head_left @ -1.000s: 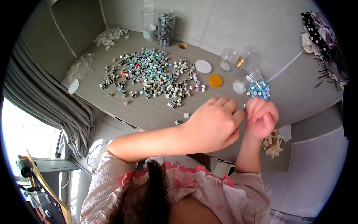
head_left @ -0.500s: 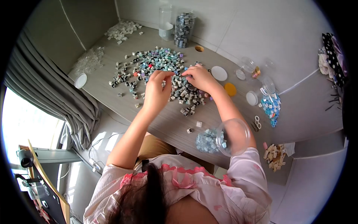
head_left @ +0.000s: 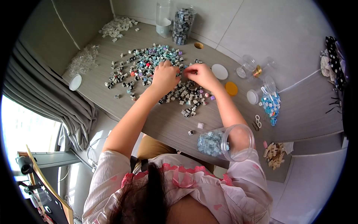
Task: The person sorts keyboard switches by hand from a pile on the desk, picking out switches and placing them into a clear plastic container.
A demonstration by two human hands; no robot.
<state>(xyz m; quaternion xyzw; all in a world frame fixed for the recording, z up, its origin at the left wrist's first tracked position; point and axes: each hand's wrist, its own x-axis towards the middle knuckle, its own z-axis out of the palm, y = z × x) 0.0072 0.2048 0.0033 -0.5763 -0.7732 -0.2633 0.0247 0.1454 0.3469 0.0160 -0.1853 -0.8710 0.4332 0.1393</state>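
A wide pile of small cube-shaped pieces that look like keyboard switches, in teal, white, black and purple, spreads over the desk. My left hand is over the middle of the pile, back up, its fingers curled down. To its right, my right hand is closed, fingers bent and tips together near the left hand's fingertips. Whatever either hand pinches is too small or hidden to make out. By my right forearm, a clear jar lies on its side with light blue translucent pieces in it.
At the back stand a clear container and a jar of grey switches. White pieces and clear pieces lie left. Rightward are a white lid, yellow lid, scissors and blue pieces.
My left hand has moved up and right over the pile, its fingers curling down. The right hand has stayed near the same spot, with its fingers drawn closer together.
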